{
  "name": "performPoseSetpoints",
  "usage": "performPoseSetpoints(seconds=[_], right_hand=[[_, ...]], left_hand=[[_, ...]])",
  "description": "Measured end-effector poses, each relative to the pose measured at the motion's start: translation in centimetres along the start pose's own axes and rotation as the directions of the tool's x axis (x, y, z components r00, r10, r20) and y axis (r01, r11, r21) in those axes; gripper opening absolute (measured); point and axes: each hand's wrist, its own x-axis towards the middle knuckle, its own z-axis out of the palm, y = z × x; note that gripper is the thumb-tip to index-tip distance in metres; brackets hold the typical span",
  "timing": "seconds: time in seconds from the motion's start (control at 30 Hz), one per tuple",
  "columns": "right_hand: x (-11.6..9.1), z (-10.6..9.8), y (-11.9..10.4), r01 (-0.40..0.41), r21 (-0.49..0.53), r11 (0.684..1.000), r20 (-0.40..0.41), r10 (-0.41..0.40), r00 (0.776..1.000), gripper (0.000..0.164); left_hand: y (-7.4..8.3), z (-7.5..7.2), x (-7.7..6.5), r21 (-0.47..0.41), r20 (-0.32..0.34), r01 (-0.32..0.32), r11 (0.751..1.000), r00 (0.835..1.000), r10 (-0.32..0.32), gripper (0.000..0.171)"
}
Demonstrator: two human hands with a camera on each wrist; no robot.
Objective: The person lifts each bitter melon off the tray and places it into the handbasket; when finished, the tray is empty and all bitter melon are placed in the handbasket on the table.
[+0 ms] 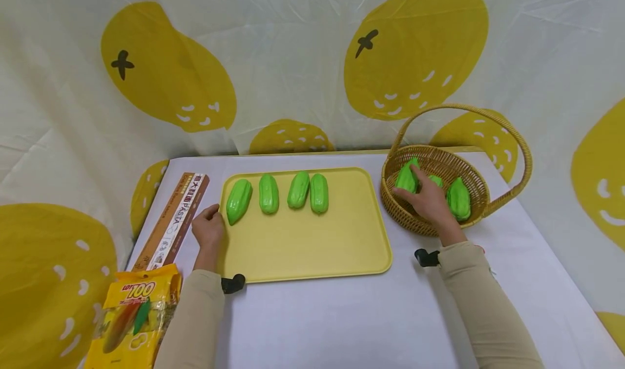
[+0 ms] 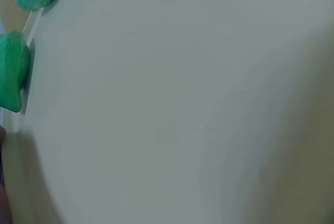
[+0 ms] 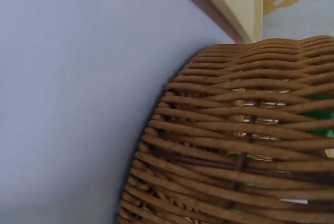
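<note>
My right hand (image 1: 428, 198) reaches into the wicker basket (image 1: 480, 187), its thumb and fingers around a green ridged gourd (image 1: 407, 176) at the basket's left side. Another green gourd (image 1: 458, 199) lies at the right of the basket, and part of one more shows behind the hand. My left hand (image 1: 209, 228) holds the left rim of the yellow tray (image 1: 303, 249) with curled fingers. Several matching gourds (image 1: 269, 193) lie in a row along the tray's far side. In the right wrist view, the basket's woven wall (image 3: 240, 145) hides the right hand.
Left of the tray lies a long pasta box (image 1: 171, 222), with a yellow candy bag (image 1: 136, 315) nearer the front. The basket's tall handle (image 1: 524, 157) arches over its top. A fruit-print cloth (image 1: 293, 59) hangs behind the white table (image 1: 322, 325).
</note>
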Motion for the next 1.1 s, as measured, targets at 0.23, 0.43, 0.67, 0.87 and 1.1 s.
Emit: performPoseSetpoints(seconds=[0.23,0.43,0.67,0.87,1.1], right_hand=[[0.4,0.1,0.7,-0.024,-0.032,0.999,0.058,0.026,0.998,0.099],[0.6,-0.1,1.1,-0.017,-0.030,0.999,0.051,0.019,0.999,0.098],[0.5,-0.9,1.6,-0.041,-0.049,0.998,0.047,0.044,0.998,0.097],[0.6,-0.9,2.3,-0.040,-0.088,0.995,0.041,0.044,0.998,0.098],[0.9,-0.7,2.7,-0.044,-0.091,0.995,0.062,0.050,0.997,0.095]], left_hand=[[-0.2,0.1,0.1,0.001,0.000,-0.006,1.000,1.000,0.006,0.037],[-0.4,0.2,0.1,-0.003,-0.001,-0.012,1.000,1.000,0.012,0.037],[-0.5,0.1,0.1,0.003,-0.003,-0.016,1.000,1.000,0.016,0.037],[-0.5,0.1,0.1,0.001,0.002,-0.019,1.000,1.000,0.019,0.037],[-0.4,0.1,0.1,0.009,0.003,-0.025,1.000,1.000,0.025,0.037]])
